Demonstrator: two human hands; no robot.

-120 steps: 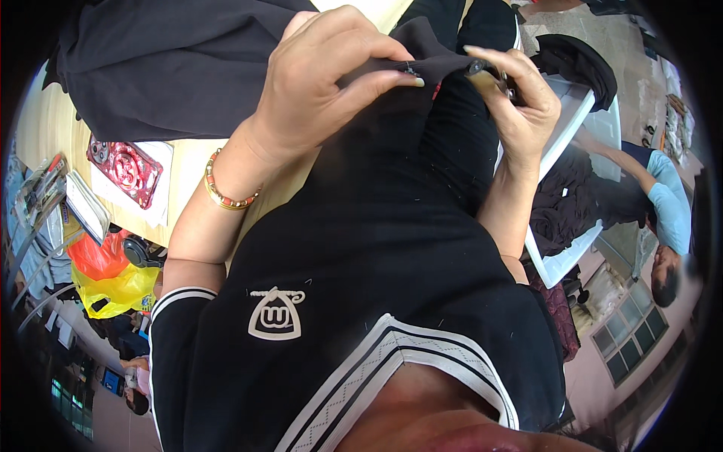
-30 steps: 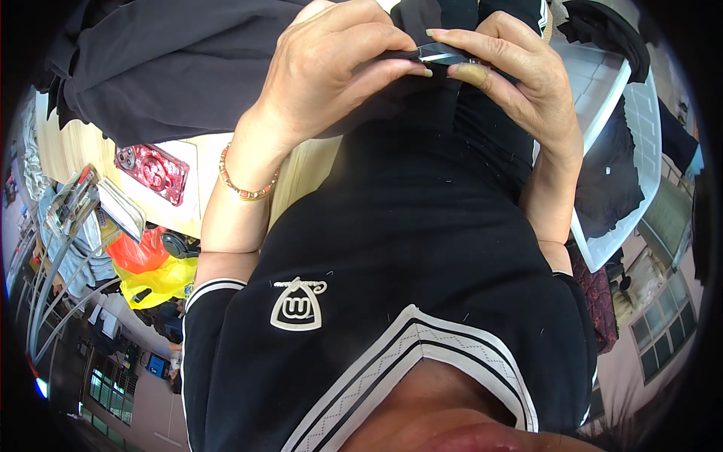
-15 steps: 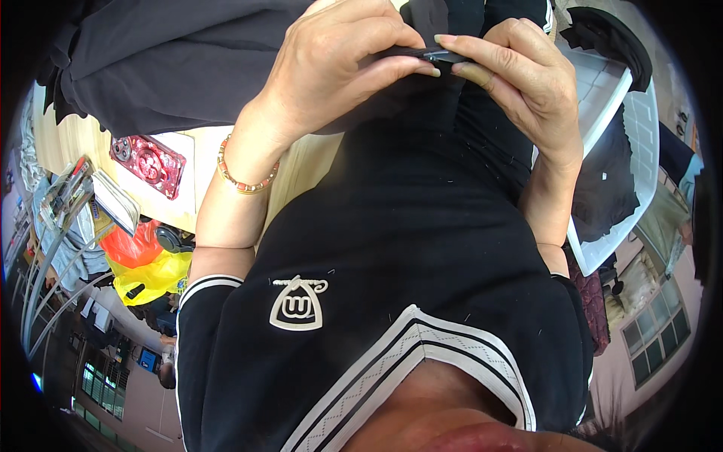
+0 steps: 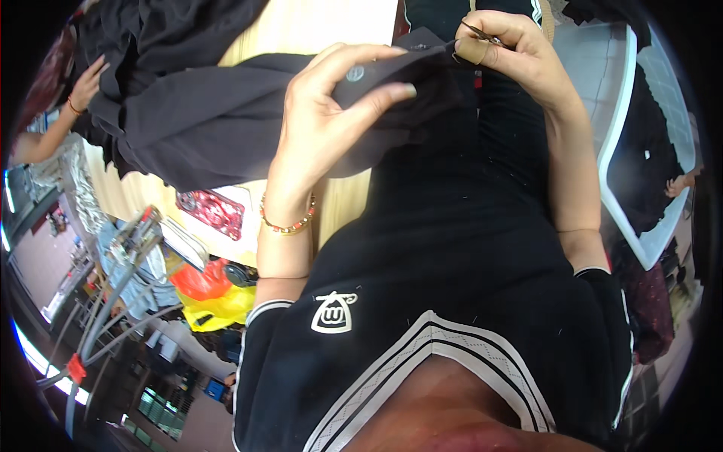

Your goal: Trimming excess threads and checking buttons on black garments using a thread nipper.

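Note:
A dark charcoal garment (image 4: 211, 120) stretches across the table to my lap, its edge raised between my hands. My left hand (image 4: 312, 113) is at that edge, thumb and forefinger apart, with cloth showing between them and a small round pale spot (image 4: 355, 73) on it. My other left fingers are partly hidden. My right hand (image 4: 523, 56) is closed at the garment's far right end. From its fingers sticks a small, dark, pointed tool (image 4: 480, 32) that looks like thread snips. A tan wrap covers one of its fingertips.
The wooden table (image 4: 309, 30) bears a red patterned phone (image 4: 215, 215). Red (image 4: 202, 279) and yellow bags (image 4: 226, 310) lie nearer, beside metal tubes (image 4: 94, 324). A pale plastic bin (image 4: 614, 162) holds dark cloth at right. Other people's hands show at left (image 4: 86, 87) and right (image 4: 680, 183).
My hands have drawn apart; my left thumb and forefinger have spread from their pinch. More of the garment shows, and another person's hand has appeared on the dark cloth at left.

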